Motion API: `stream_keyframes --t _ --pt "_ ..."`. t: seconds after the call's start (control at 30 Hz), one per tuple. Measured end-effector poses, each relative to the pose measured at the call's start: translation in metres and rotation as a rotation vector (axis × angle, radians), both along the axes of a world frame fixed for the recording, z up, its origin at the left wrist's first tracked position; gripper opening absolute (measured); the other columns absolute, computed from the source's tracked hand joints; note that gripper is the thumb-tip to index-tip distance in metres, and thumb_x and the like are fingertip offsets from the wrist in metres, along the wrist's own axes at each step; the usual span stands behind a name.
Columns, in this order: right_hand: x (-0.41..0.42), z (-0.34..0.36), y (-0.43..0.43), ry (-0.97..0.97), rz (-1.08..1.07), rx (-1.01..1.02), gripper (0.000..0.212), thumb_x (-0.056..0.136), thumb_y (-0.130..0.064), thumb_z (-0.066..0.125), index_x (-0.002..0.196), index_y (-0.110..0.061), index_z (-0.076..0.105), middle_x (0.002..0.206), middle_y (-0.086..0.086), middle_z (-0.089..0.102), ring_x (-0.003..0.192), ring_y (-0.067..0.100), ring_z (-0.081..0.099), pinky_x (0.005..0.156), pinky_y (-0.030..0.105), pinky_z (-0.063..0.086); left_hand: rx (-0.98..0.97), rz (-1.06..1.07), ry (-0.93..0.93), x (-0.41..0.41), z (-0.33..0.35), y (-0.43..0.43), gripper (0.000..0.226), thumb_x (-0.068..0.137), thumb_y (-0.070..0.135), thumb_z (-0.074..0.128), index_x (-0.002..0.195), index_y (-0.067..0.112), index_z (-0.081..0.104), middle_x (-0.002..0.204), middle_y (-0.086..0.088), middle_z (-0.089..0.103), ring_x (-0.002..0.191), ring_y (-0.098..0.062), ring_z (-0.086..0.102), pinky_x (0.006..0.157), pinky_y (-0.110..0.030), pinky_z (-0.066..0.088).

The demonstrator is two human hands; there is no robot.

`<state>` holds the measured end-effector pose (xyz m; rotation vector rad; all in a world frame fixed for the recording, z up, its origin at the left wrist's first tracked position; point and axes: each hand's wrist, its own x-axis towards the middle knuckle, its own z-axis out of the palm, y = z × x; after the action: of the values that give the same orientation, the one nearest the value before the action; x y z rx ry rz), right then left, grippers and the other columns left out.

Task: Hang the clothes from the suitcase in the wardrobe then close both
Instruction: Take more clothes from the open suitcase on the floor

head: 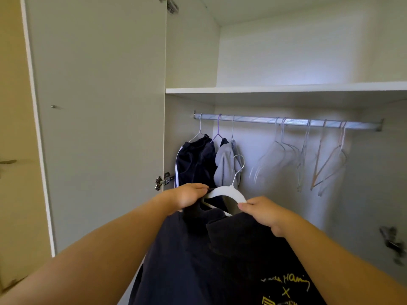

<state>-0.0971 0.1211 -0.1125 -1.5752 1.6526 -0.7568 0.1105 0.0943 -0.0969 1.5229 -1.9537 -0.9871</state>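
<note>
Head view: my left hand (189,194) and right hand (262,211) each grip an end of the hanger (229,192). Its dark shirt (209,260) hangs below the rail (286,123).

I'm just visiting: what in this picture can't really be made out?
Head view only.
Suitcase: outside the frame.
Yellow print on the dark shirt: cut off by the bottom edge, unreadable.
Empty hangers on the rail: motion-blurred, count unclear.
White hanger: ends covered by the left hand and right hand.
Hinge at the right: blurred.
</note>
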Motion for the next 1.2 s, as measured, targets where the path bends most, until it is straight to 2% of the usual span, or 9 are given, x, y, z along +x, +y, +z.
stream_keyframes --t 0.1,0.33,0.43,0.57,0.67,0.93,1.03,1.13,1.2 --pt "-0.011 0.001 0.005 -0.074 -0.031 0.077 0.025 0.097 -0.019 0.049 0.078 -0.010 0.062 0.080 0.009 0.063 0.072 0.022 0.059 0.066 0.027 0.047 -0.005 -0.007 0.091 -0.022 -0.006 -0.002 0.038 0.102 0.031 0.033 0.137 0.023 0.046 0.133 0.003 0.051 0.119 -0.017 0.049 0.105 -0.030 0.037" --pt "-0.033 0.005 0.010 -0.258 -0.093 0.138 0.019 0.096 -0.017 0.052 0.092 -0.002 0.064 0.086 0.015 0.067 0.073 0.025 0.063 0.066 0.029 0.052 0.009 -0.007 0.161 -0.064 -0.011 -0.009 0.038 0.102 0.031 0.033 0.137 0.021 0.045 0.134 -0.003 0.052 0.115 -0.018 0.051 0.090 -0.025 0.039" --pt "-0.035 0.005 0.007 -0.369 -0.146 0.158 0.016 0.094 -0.017 0.055 0.093 -0.002 0.062 0.088 0.016 0.066 0.074 0.026 0.063 0.068 0.031 0.052 -0.006 -0.015 0.142 -0.070 -0.014 -0.017 0.028 0.102 0.032 0.033 0.124 0.026 0.049 0.112 0.003 0.054 0.092 -0.012 0.049 0.068 -0.021 0.040" --pt "-0.026 -0.002 -0.008 -0.468 -0.206 0.171 0.024 0.092 -0.020 0.059 0.107 -0.002 0.062 0.106 0.018 0.067 0.090 0.030 0.064 0.084 0.040 0.054 -0.010 0.006 0.113 -0.063 -0.023 -0.040 0.016 0.101 0.031 0.034 0.105 0.024 0.048 0.084 0.007 0.046 0.087 -0.018 0.045 0.063 -0.024 0.037" --pt "-0.010 -0.002 -0.028 -0.526 -0.201 0.201 0.023 0.092 -0.023 0.060 0.110 -0.010 0.059 0.112 0.015 0.065 0.101 0.029 0.063 0.089 0.042 0.053 -0.025 0.007 0.115 -0.057 -0.020 -0.060 0.015 0.101 0.030 0.035 0.099 0.024 0.049 0.083 0.005 0.047 0.089 -0.020 0.047 0.063 -0.024 0.037" --pt "0.031 0.013 -0.108 -0.670 -0.200 0.192 0.008 0.094 -0.018 0.056 0.099 -0.013 0.057 0.102 0.010 0.061 0.078 0.021 0.059 0.064 0.031 0.050 -0.107 0.021 0.099 -0.032 0.007 -0.147 0.015 0.100 0.027 0.038 0.104 0.026 0.052 0.102 -0.007 0.055 0.088 -0.022 0.052 0.062 -0.025 0.041" --pt "0.035 0.015 -0.140 -0.733 -0.227 0.160 0.017 0.094 -0.017 0.057 0.109 -0.009 0.058 0.118 0.016 0.062 0.094 0.028 0.063 0.074 0.035 0.053 -0.128 0.011 0.113 -0.027 0.014 -0.178 0.013 0.099 0.025 0.039 0.100 0.026 0.053 0.100 -0.006 0.056 0.085 -0.020 0.052 0.062 -0.024 0.042" --pt "0.042 0.020 -0.171 -0.769 -0.283 0.108 0.012 0.094 -0.016 0.056 0.101 -0.007 0.059 0.107 0.018 0.064 0.095 0.032 0.063 0.081 0.041 0.052 -0.190 0.002 0.145 -0.026 0.022 -0.212 0.016 0.098 0.020 0.041 0.102 0.025 0.056 0.101 -0.005 0.058 0.084 -0.018 0.053 0.061 -0.024 0.042" --pt "0.043 0.022 -0.186 -0.773 -0.343 0.069 0.017 0.093 -0.017 0.057 0.106 -0.005 0.059 0.106 0.020 0.064 0.096 0.034 0.062 0.085 0.045 0.052 -0.215 -0.057 0.136 -0.031 0.026 -0.227 0.022 0.097 0.017 0.042 0.113 0.022 0.057 0.113 -0.009 0.059 0.092 -0.020 0.056 0.074 -0.029 0.046"
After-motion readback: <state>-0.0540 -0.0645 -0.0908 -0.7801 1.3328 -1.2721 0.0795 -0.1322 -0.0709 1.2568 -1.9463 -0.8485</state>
